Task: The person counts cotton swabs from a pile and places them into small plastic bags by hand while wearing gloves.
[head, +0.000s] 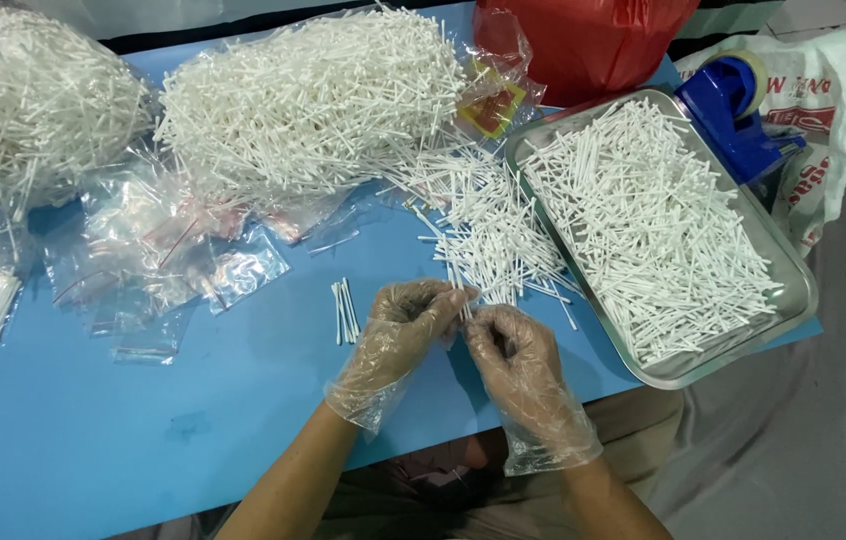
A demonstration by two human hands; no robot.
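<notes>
Both gloved hands meet at the tabletop's (243, 420) near edge, just beside the metal tray (793, 300) of white sticks. The left hand (405, 325) and right hand (515, 352) pinch a few sticks (467, 300) between their fingertips. A small bundle (345, 311) lies farther from the tray than the left hand.

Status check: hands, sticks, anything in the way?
Left hand and right hand, gloved, pinching white sticks together. Loose pile just beyond. Small bundle lies left.
</notes>
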